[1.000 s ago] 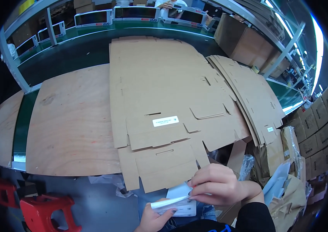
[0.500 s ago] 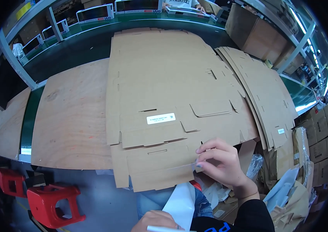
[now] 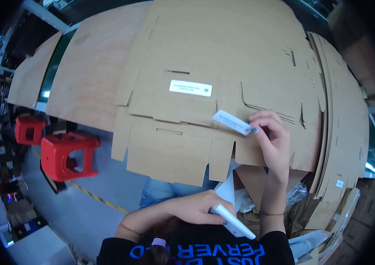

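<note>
Gray floor (image 3: 108,172) at left of the frame, with a yellow-and-black tape line (image 3: 97,198) across it and two red plastic stools (image 3: 69,152) close together near the table. Pale wooden table boards (image 3: 94,66) toward the upper left, plus a dark green strip (image 3: 56,66) between them. Big pile of flat brown cardboard (image 3: 231,57) hogging the middle and top, slots and flaps all over. Another stack of cardboard sheets (image 3: 344,88) down the right side, and some crinkly clear plastic (image 3: 295,194) at lower right.

On to the hands. Right hand (image 3: 276,141), right of center: pinching grip, thumb and fingers on the right end of a small white label (image 3: 231,122). Tilted, left end higher, around mid-frame in front of the brown cardboard. Touching it or just above, honestly can't tell. Up and left of that, a second white label (image 3: 190,88), flat on the cardboard.

Left hand (image 3: 203,207), lower center: grip clamped on a white paper bundle (image 3: 236,225), slanting down to the right in front of a black shirt (image 3: 187,238) with blue lettering. Also some blue jeans (image 3: 161,190) below the cardboard edge.
</note>
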Available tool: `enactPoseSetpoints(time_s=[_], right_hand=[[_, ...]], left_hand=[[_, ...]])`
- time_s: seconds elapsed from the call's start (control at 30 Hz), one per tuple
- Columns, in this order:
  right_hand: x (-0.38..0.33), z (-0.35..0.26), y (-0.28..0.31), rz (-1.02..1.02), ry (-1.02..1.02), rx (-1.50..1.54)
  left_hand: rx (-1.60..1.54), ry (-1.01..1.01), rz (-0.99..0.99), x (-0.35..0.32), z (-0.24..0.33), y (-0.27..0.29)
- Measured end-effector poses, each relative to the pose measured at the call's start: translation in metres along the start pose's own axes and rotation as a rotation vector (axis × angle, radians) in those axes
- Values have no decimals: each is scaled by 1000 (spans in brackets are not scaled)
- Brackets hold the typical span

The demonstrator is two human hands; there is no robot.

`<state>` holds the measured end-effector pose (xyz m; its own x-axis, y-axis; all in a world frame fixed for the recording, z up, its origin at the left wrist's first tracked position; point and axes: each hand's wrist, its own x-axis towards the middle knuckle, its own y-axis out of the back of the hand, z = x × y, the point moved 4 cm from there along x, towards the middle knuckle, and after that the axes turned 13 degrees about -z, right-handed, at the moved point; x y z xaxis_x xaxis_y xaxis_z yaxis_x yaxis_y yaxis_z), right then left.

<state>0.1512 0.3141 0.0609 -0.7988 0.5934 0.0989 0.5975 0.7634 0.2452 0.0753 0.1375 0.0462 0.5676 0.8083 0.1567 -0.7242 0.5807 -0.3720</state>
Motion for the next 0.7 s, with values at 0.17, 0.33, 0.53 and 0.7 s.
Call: enactPoseSetpoints(time_s=[0.17, 0.33, 0.53, 0.7], right_hand=[[4, 19, -4, 91, 46, -34], [-4, 15, -5, 111, 77, -70], [-16, -27, -50, -34, -54, -201], [-16, -31, -80, -130, -63, -281]], left_hand=[[-43, 175, 33, -11, -35, 2], [-111, 106, 134, -47, -65, 1], [-144, -170, 334, -89, -60, 8], [-100, -311, 374, -105, -40, 22]])
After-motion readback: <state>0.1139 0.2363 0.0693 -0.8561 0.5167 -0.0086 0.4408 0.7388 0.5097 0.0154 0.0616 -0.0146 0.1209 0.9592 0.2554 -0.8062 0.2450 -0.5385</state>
